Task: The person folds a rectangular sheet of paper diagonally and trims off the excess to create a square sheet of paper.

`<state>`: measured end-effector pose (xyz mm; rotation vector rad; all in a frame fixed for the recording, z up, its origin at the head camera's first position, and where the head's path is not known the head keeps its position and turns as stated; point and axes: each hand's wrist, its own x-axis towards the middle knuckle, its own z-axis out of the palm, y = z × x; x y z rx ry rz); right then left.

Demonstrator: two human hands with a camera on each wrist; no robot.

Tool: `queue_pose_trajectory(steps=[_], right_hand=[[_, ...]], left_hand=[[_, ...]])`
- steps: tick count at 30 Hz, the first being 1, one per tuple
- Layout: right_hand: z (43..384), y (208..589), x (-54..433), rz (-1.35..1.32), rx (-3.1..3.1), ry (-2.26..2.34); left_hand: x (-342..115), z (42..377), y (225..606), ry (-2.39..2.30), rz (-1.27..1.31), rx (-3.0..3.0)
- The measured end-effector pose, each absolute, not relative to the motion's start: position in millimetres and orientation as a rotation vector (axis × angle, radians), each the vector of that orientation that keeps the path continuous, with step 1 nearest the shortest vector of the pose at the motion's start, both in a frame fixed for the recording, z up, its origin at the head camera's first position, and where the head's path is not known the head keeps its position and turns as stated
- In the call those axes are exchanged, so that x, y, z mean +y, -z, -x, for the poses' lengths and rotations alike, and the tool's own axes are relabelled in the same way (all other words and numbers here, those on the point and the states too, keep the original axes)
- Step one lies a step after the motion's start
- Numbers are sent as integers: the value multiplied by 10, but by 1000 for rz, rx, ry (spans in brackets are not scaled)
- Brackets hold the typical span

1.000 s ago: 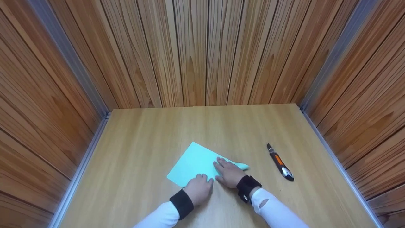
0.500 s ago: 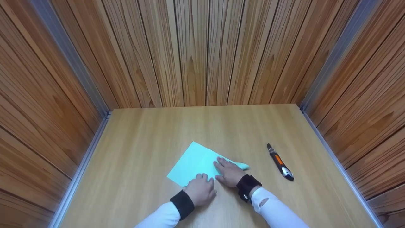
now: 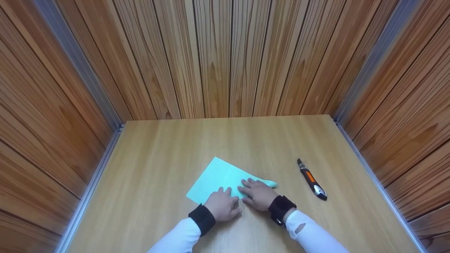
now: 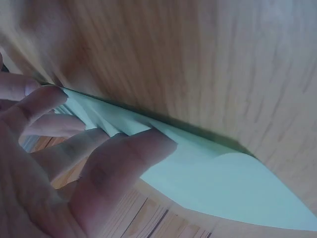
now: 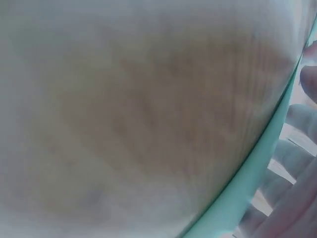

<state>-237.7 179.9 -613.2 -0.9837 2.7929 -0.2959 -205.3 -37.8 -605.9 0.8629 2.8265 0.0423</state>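
A light turquoise sheet of paper [image 3: 214, 179] lies on the table, folded over along its near side, with a rounded, raised end at the right. My left hand [image 3: 222, 206] rests on the near edge, its fingers extended over the paper. Beside it my right hand [image 3: 259, 194] presses the right part of the sheet with spread fingers. In the left wrist view the thumb and fingers of the left hand [image 4: 99, 163] touch the folded edge of the paper [image 4: 223, 183]. The right wrist view shows the right fingers [image 5: 290, 158] along the paper's edge [image 5: 247, 173].
A box cutter [image 3: 312, 180] with a black and orange handle lies on the table [image 3: 158, 151] to the right of the paper. Wood-panelled walls [image 3: 218, 63] stand at the back and both sides, with metal rails [image 3: 89, 186] along the table's sides.
The left hand has moved slightly forward onto the paper. The right hand has slid a little right and toward the near side. The paper and box cutter stay nearly in place.
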Motion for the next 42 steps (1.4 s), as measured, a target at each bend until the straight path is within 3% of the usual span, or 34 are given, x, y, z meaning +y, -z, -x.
queue_pose_trajectory(steps=[18,32,42], right_hand=[[2158,6096,1982,1045,2734,433],[2167,6157,2067,971,2665,510],[2131,6197,2058,1010,2779,396]], left_hand=[[-363,1967,6040,12,-870,2886],[-258,1765,6017,53,-681,2917],[-323,1802,6062,-47,-759,2913]])
